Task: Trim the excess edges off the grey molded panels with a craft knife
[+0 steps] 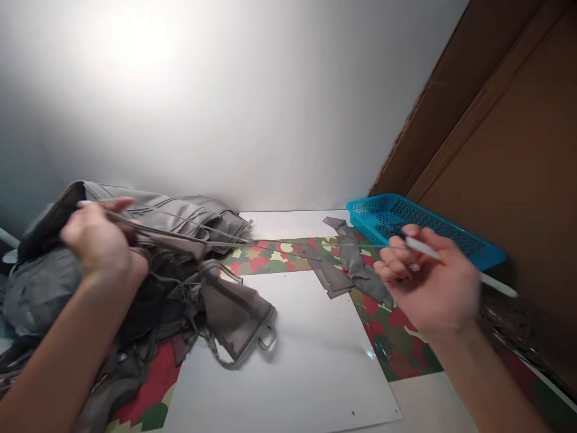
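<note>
On the left, my left hand (103,237) is closed around grey fabric strips and cord at the edge of a heap of grey bag material (40,294). My right hand (433,276) is curled round a slim white-handled tool (498,284). Thin cords (288,243) stretch across between my two hands. A grey fabric pocket piece (238,313) with dark trim and a small loop hangs below my left hand, over a white board (297,361).
A blue perforated basket (487,255) stands at the back right beside a large cardboard sheet (509,138). Cut grey fabric pieces (331,276) lie on a camouflage-patterned cloth (401,349). A white wall (270,108) rises behind.
</note>
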Demonstrator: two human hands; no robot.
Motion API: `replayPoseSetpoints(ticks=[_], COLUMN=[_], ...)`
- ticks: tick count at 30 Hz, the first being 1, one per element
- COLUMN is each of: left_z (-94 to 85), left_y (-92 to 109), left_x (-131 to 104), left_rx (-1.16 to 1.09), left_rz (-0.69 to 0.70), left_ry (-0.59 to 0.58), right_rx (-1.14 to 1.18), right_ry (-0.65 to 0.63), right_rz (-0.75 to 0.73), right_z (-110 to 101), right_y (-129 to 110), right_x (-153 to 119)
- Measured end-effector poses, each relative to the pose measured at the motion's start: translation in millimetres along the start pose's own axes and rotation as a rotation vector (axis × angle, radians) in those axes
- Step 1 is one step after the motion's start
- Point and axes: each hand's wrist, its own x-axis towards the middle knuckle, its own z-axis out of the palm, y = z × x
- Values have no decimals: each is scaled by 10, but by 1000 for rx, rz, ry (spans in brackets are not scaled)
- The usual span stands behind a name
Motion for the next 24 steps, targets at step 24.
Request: replayPoseSetpoints(ticks=[24], left_z=[399], left_y=[-705], left_x=[-894], left_rx=[872], left_rz=[352], left_ry=[-1286], right_rx=[-1186], right_ry=[-397], right_rz=[-55], right_z=[-9], right_y=[1135], right_x=[-118])
